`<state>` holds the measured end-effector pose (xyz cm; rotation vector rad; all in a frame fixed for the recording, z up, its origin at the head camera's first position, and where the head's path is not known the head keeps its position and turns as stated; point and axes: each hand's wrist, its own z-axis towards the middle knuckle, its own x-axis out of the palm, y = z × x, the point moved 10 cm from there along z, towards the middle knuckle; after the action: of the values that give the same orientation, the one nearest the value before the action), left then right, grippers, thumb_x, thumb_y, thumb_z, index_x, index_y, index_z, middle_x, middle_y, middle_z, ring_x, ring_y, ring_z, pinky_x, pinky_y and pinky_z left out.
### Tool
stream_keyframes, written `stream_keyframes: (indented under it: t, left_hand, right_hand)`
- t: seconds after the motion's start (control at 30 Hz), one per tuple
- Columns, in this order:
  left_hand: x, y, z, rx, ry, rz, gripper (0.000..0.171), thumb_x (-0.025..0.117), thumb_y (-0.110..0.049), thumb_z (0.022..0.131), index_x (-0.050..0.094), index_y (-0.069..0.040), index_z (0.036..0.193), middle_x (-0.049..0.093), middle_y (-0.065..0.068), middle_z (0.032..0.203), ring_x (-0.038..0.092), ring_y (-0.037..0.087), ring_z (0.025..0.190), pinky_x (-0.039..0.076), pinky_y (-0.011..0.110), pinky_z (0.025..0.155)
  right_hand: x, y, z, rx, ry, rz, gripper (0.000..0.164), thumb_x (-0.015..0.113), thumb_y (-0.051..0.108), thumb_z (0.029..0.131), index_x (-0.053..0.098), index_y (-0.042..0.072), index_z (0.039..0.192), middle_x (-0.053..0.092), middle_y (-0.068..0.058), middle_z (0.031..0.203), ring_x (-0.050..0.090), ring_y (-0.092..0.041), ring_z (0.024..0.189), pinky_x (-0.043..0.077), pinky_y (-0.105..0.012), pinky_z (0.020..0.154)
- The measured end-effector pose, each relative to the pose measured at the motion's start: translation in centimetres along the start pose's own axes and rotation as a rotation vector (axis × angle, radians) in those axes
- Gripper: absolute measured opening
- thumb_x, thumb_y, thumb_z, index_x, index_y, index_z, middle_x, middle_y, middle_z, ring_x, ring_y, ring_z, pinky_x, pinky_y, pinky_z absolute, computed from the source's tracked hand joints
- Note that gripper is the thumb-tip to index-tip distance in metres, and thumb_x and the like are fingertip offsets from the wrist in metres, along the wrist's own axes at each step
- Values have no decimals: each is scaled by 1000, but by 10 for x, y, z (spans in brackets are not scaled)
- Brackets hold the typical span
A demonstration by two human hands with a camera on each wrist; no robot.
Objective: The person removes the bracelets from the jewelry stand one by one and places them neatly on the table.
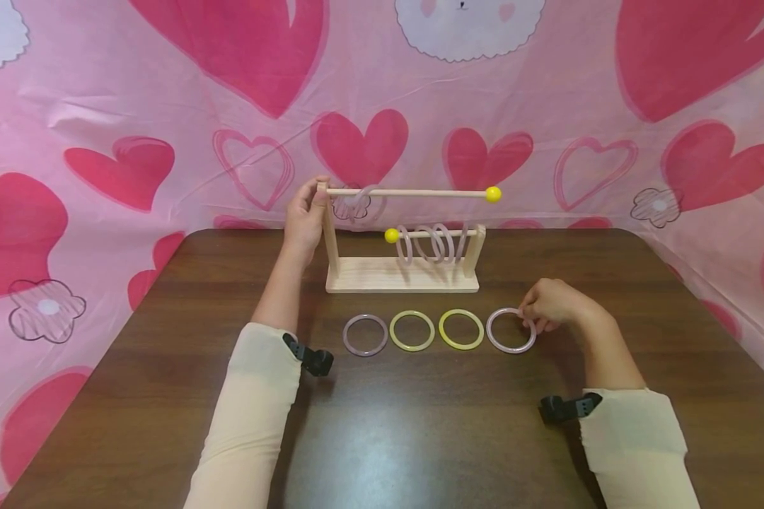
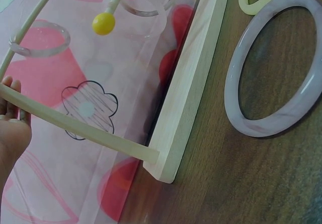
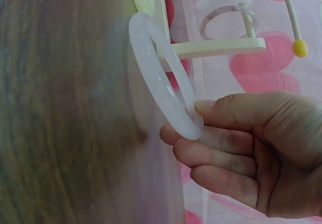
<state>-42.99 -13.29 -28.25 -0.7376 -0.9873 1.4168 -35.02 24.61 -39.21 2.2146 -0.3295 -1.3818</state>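
Observation:
My left hand grips the top of the left post of a wooden bangle stand, thumb in front. My right hand pinches the right edge of a pale lilac bangle between thumb and fingers. In the right wrist view that bangle is tilted, its near edge raised. To its left on the table lie a yellow bangle, a pale yellow bangle and a greyish purple bangle. One translucent bangle hangs on the upper rod; several more hang on the lower rod.
Yellow balls cap the upper rod at its right end and the lower rod at its left end. Everything stands on a dark brown wooden table. Behind it hangs a pink cloth printed with hearts.

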Motion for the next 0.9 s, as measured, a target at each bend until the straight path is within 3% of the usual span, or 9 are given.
stream_keyframes:
  t: [0.9]
  left_hand:
    - [0,1,0,6,9,-32,45,50,-25,89,50,6,121,56,21,113,52,10,91,41,27,84]
  right_hand:
    - [-6,-3,5,12,-84,-99,10,61,4,80,70,1,78,61,-3,57,58,-13,53,50,-30,50]
